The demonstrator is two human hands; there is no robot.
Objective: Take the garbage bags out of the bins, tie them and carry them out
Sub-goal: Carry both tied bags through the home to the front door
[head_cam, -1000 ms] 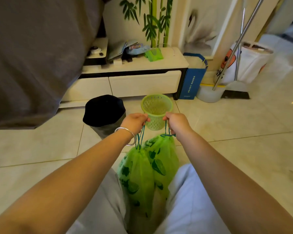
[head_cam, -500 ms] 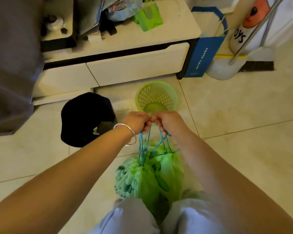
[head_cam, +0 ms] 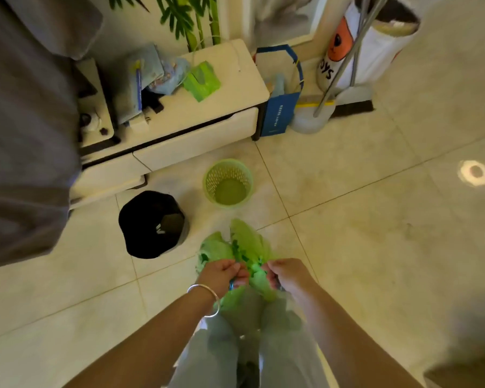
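A green printed garbage bag hangs low in front of my legs, its gathered top flaring up above my hands. My left hand, with a silver bangle on the wrist, pinches the bag's neck and blue drawstring. My right hand grips the other side of the neck. The hands are close together, a little apart. The green mesh bin stands on the floor with no bag inside. Beside it on the left stands a bin lined with a black bag.
A low white cabinet with clutter on top runs behind the bins. A grey cloth hangs at the left. A blue paper bag, a dustpan and broom and a white toy sack stand at the back right. Tiled floor spreads right.
My hands have dropped lower and closer to my body with the green bag. They now hold the bunched neck instead of the stretched drawstring loops. The view has tilted further down.
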